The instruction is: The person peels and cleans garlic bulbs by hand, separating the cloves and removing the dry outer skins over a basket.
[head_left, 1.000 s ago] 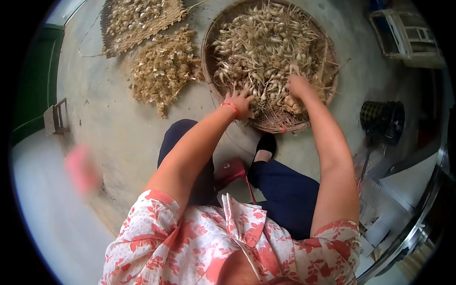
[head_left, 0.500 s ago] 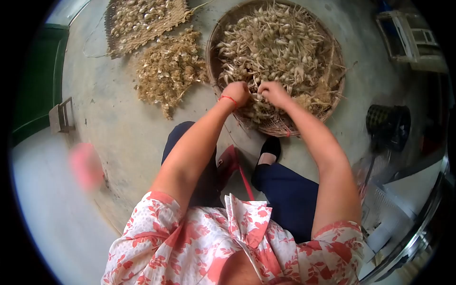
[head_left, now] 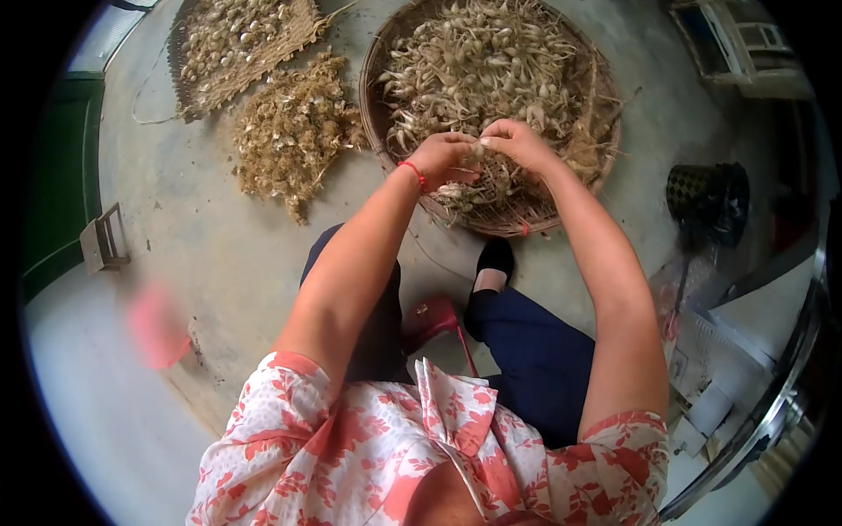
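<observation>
pale bulbs (head_left: 491,66), brown basket (head_left: 504,217), shirt (head_left: 351,430) — coral floral

A worn grey floor (head_left: 237,254) spreads below the fingers (head_left: 502,131) under soft light. Far to their left stands a green door (head_left: 63,184), with a small bracket (head_left: 103,238) nearer them and a smooth pale surface (head_left: 79,421) behind and left. Ahead and right of the fingers is a light-coloured frame (head_left: 728,44); well to their right, a checked bin (head_left: 688,193) before a dim corner. Behind and right curves a shiny metal rim (head_left: 768,428).

Head view, forward and down (wide, dark-rimmed), near the basket (head_left: 503,218)
</observation>
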Tool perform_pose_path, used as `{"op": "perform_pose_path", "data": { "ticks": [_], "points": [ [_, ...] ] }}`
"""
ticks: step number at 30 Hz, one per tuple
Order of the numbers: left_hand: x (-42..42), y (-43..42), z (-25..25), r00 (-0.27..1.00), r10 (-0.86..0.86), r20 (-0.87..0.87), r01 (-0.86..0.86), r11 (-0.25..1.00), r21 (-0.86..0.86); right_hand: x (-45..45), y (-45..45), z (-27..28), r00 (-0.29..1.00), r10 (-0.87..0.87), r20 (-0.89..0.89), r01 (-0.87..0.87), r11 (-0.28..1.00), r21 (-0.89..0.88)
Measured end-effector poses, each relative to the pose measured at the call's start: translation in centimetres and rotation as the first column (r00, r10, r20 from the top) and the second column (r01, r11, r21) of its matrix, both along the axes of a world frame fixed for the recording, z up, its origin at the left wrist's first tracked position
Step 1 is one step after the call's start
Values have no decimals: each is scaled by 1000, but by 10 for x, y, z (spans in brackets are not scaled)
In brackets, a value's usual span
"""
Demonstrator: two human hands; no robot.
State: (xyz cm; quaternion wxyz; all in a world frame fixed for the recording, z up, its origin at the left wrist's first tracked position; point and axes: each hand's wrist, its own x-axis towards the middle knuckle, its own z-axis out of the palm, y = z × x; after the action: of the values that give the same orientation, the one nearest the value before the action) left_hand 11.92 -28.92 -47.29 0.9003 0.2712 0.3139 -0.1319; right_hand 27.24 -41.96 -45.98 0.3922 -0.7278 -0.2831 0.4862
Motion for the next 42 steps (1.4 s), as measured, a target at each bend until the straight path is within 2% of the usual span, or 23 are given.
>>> {"op": "perform_pose_path", "data": {
  "ticks": [3,4,6,8,10,11,12,14,15,16,22,24,25,26,28,30,31,32,33,34,36,38,42],
  "points": [
    [0,-3,-22,977,-180,-117,214,870,444,12,-7,-8,996,52,74,-46,996,-81],
    [-2,-5,-23,977,-179,-116,212,870,444,9,-14,-10,996,54,75,-48,996,-81],
    [-8,-6,-22,732,-644,-222,311,26,950,-4,-33,-25,758,453,470,-291,879,-377],
    [-16,-18,-43,665,-702,-255,319,-41,947,-25,-53,-58,379,723,577,-495,686,-533],
    [-15,-20,-36,701,-623,-348,390,-73,918,-27,-44,-64,486,695,529,-463,719,-519],
    [-13,-17,-34,712,-607,-353,393,-72,917,-28,-35,-61,588,658,470,-425,746,-512],
    [-12,-16,-33,820,-497,-283,344,33,938,-18,-29,-55,851,409,330,-287,888,-360],
    [-11,-17,-32,909,-361,-210,272,131,953,-7,-4,-22,996,-67,-61,49,964,-260],
    [-9,-16,-25,949,-285,-133,285,600,748,-7,3,-11,992,-100,-78,82,974,-209],
    [-8,-13,-15,979,-175,-101,200,913,356,-8,11,-2,987,-130,-98,114,981,-155],
    [-8,-3,-3,996,84,-24,-73,953,295,-25,34,18,998,-59,-37,55,995,-80],
    [-10,2,-2,978,-189,-85,199,747,634,-25,31,26,996,-39,-81,25,986,-163],
    [-13,1,5,937,-320,-140,251,337,907,-25,28,26,996,-41,-80,28,986,-166],
    [-15,-4,3,937,-321,-138,250,338,907,-25,25,25,995,0,-104,-25,971,-239],
    [-18,-13,3,635,-468,-614,556,-274,784,-24,21,23,990,48,-129,-86,948,-306],
    [-23,-23,4,655,-432,-620,584,-231,778,-14,19,20,914,288,287,-175,916,-361],
    [-20,-24,-5,713,-432,-553,558,-128,820,-6,8,-3,787,284,547,-238,959,-154],
    [-16,-24,-15,766,-426,-482,522,-26,852,-9,7,-3,787,285,548,-239,959,-155],
    [-16,-23,-25,768,-424,-480,519,-26,854,-12,7,-4,922,269,277,-210,951,-226],
    [-17,-16,-28,796,-465,-388,487,110,866,-13,8,-6,977,211,-12,-206,933,-296],
    [-19,-10,-34,825,-480,-297,450,243,859,-23,7,-12,905,408,120,-365,890,-275],
    [-23,-16,-14,974,-65,-218,181,803,568,-30,18,-1,913,388,-128,-408,878,-249],
    [-28,-21,-11,962,-174,-210,272,681,680,-33,39,11,804,588,-95,-583,745,-325]
  ]
}}
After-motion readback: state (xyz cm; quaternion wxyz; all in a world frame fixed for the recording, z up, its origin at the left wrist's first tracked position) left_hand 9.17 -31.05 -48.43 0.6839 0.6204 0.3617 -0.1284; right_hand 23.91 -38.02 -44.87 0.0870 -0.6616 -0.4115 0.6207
